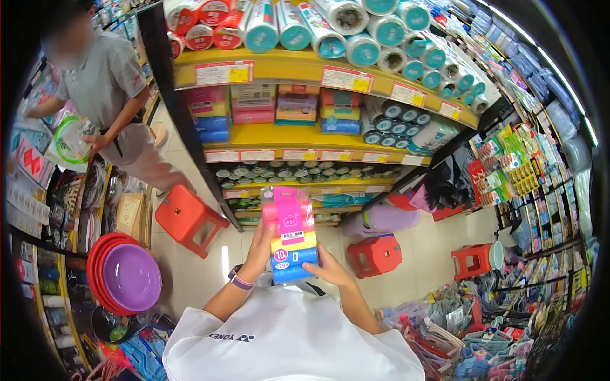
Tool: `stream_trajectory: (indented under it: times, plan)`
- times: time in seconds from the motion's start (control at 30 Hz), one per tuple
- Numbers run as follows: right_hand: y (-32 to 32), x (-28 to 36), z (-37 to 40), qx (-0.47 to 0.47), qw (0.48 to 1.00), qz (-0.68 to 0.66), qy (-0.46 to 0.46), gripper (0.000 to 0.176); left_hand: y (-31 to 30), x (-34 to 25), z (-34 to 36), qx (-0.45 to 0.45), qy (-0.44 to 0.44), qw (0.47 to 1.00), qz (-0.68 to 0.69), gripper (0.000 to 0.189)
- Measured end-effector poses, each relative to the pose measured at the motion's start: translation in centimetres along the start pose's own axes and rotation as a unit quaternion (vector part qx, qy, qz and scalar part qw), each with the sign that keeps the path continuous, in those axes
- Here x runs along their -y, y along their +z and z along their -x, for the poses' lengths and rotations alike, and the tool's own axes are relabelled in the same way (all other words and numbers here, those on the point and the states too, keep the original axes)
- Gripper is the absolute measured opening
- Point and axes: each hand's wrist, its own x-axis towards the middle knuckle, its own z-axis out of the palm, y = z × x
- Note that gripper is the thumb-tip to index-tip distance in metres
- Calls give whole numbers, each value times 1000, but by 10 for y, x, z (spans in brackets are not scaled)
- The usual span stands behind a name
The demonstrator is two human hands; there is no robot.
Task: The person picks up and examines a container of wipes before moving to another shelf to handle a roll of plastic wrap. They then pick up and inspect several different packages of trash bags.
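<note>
A pack of garbage bag rolls (293, 240) in pink, yellow and blue is held upright in front of my chest, its printed label facing me. My left hand (260, 249) is closed along its left edge, with a banded watch on the wrist. At the lower right, my right hand (332, 269) grips the blue end, thumb across the front. Similar multicoloured packs (340, 109) sit on the middle shelf (254, 134) ahead of me.
Wrapped rolls (262, 28) fill the top shelf. Red stools (184, 216) stand on the tiled floor, left and right. Stacked basins (131, 276) are at lower left, and hangers (438, 343) at lower right. Another person (108, 82) in grey stands at upper left, holding a green-rimmed item.
</note>
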Motion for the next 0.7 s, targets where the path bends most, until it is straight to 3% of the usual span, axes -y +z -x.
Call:
stream_trajectory:
  times: [0.1,0.17,0.23,0.43,0.5,0.53,0.6,0.63,0.7]
  plan:
    - [0,11,-26,-16,1000,-24,-1,67,-22,-18,-4,20,35,999,-16,48]
    - [-7,24,-47,-31,999,-31,16,64,-33,-25,0,-19,83,993,-80,51]
    - [-7,51,-79,-47,995,-9,-84,61,-46,-36,1,4,85,992,-89,56]
    - [-19,134,-223,-114,964,110,-215,63,-61,-33,9,-23,47,994,-94,43]
    - [-12,159,-250,-213,856,428,-197,65,-60,-27,9,0,-2,996,-86,41]
    - [-9,161,-252,-220,856,424,-199,65,-60,-23,8,21,-7,997,-77,37]
    - [-6,160,-253,-268,785,525,-190,64,-56,-28,7,43,-10,994,-96,36]
    - [-9,153,-252,-271,786,524,-185,64,-54,-27,8,61,-14,992,-108,34]
    - [-14,138,-246,-296,746,532,-270,63,-54,-21,4,70,-18,991,-109,33]
